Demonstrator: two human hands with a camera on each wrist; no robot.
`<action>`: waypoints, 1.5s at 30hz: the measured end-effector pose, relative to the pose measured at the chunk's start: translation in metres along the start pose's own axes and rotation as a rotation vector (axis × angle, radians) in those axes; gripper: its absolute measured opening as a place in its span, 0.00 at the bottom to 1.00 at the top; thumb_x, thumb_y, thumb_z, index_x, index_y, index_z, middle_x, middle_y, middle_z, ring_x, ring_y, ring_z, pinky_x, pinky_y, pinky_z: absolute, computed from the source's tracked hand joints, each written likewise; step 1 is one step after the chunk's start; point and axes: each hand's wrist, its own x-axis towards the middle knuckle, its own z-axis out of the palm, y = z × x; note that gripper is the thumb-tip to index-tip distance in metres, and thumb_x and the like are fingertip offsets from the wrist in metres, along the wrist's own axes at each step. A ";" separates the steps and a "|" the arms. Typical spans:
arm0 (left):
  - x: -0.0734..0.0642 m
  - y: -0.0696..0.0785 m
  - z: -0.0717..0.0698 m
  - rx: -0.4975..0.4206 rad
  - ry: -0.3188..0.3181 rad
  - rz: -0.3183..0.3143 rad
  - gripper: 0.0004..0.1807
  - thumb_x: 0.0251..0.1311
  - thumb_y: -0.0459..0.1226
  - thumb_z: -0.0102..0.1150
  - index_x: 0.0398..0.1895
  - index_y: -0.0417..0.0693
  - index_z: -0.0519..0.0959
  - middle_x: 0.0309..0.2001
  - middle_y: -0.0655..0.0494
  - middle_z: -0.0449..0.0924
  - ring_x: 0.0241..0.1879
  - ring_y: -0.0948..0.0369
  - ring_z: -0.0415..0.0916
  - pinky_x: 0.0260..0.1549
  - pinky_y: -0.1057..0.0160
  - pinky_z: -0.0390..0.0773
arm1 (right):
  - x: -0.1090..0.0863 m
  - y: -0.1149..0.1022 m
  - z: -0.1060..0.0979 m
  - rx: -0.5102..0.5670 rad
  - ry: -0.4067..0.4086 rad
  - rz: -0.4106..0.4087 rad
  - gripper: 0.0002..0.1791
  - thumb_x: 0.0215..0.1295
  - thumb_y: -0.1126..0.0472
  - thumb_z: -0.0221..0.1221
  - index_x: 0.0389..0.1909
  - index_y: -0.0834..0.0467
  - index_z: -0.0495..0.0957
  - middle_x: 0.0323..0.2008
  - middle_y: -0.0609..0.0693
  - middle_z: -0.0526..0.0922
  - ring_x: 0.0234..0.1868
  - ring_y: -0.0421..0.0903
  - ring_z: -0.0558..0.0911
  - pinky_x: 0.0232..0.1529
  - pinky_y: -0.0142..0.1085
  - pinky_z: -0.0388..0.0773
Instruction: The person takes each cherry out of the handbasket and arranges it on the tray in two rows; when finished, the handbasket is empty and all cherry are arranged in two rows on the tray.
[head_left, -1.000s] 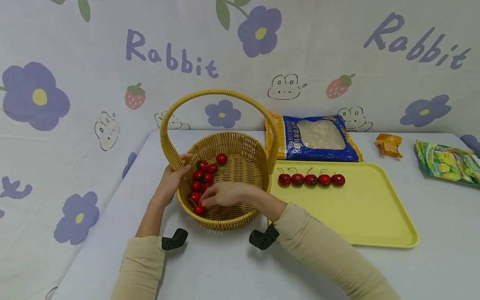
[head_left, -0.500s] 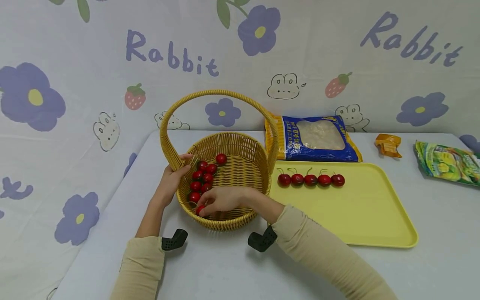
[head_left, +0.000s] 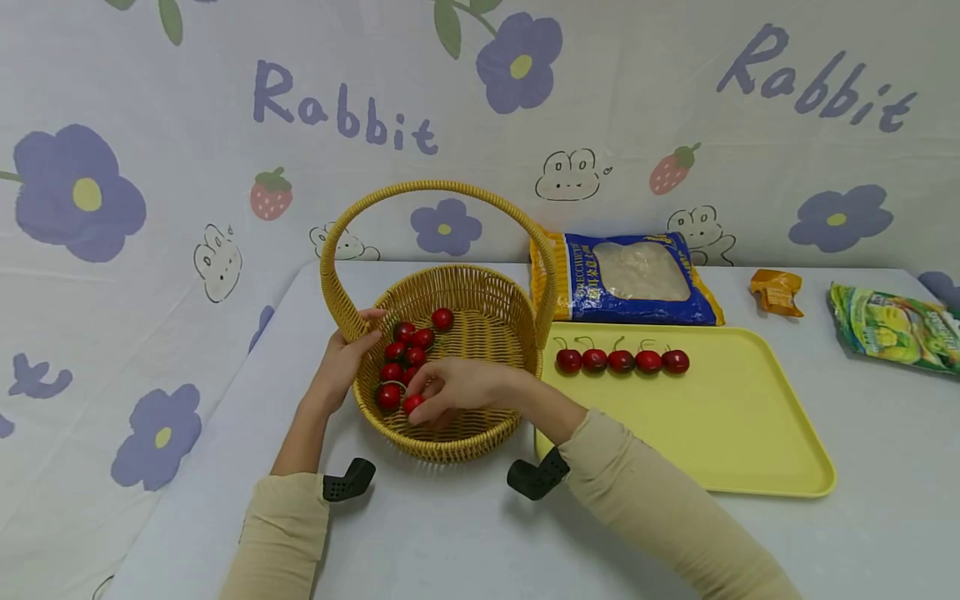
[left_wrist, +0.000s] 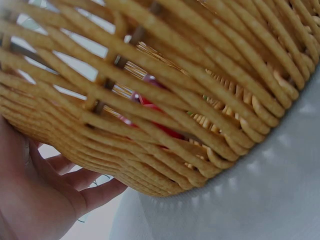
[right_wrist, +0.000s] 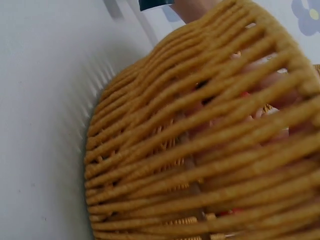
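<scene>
My left hand [head_left: 347, 360] holds the rim of the wicker basket [head_left: 450, 452] at its left side, by the handle's base. In the left wrist view, fingers [left_wrist: 100, 194] of that hand lie along the outside of the weave [left_wrist: 190, 150]. Inside the basket, my right hand [head_left: 468, 390] pinches a cherry [head_left: 413, 404] between thumb and fingers, with a thin stem showing beside it. Several other red cherries [head_left: 392, 372] lie along the basket's left inner side, and a single cherry [head_left: 442, 318] sits further back. The basket wall [right_wrist: 200, 150] hides most of the right hand in the right wrist view.
Right of the basket lies a yellow tray [head_left: 697, 433], where a row of cherries [head_left: 622, 361] with stems lines the back. Behind it rests a blue pasta bag [head_left: 637, 275]. An orange packet [head_left: 777, 292] and a green packet [head_left: 900, 327] lie far right. The basket's tall handle [head_left: 438, 186] arches overhead.
My right hand has taken hold of the front cherry in the basket and shifted it slightly right and back. My left hand stays on the rim.
</scene>
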 end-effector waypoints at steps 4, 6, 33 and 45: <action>0.000 0.000 0.001 0.003 -0.004 0.001 0.21 0.71 0.33 0.43 0.64 0.36 0.65 0.65 0.42 0.62 0.66 0.52 0.55 0.65 0.52 0.51 | -0.007 -0.002 -0.005 0.003 0.022 -0.006 0.21 0.61 0.63 0.64 0.54 0.64 0.73 0.40 0.57 0.78 0.40 0.52 0.82 0.43 0.41 0.79; 0.000 0.001 0.001 0.009 -0.005 0.005 0.21 0.71 0.34 0.42 0.64 0.36 0.65 0.66 0.42 0.62 0.67 0.52 0.55 0.65 0.52 0.50 | -0.011 -0.003 -0.008 -0.082 0.053 -0.008 0.22 0.60 0.59 0.65 0.54 0.59 0.75 0.43 0.54 0.77 0.43 0.50 0.80 0.46 0.39 0.77; -0.001 0.000 0.001 -0.002 -0.005 -0.002 0.20 0.71 0.33 0.42 0.64 0.37 0.65 0.66 0.42 0.61 0.66 0.51 0.56 0.64 0.52 0.51 | -0.082 0.014 -0.049 0.188 0.170 -0.079 0.19 0.69 0.64 0.54 0.59 0.65 0.72 0.49 0.60 0.76 0.47 0.53 0.81 0.51 0.47 0.74; 0.000 0.001 0.001 -0.009 -0.004 -0.008 0.21 0.71 0.33 0.42 0.65 0.36 0.64 0.66 0.42 0.61 0.66 0.51 0.56 0.64 0.52 0.50 | -0.133 0.029 -0.067 -0.068 0.289 -0.133 0.19 0.65 0.58 0.61 0.52 0.63 0.74 0.40 0.57 0.80 0.39 0.55 0.80 0.39 0.42 0.78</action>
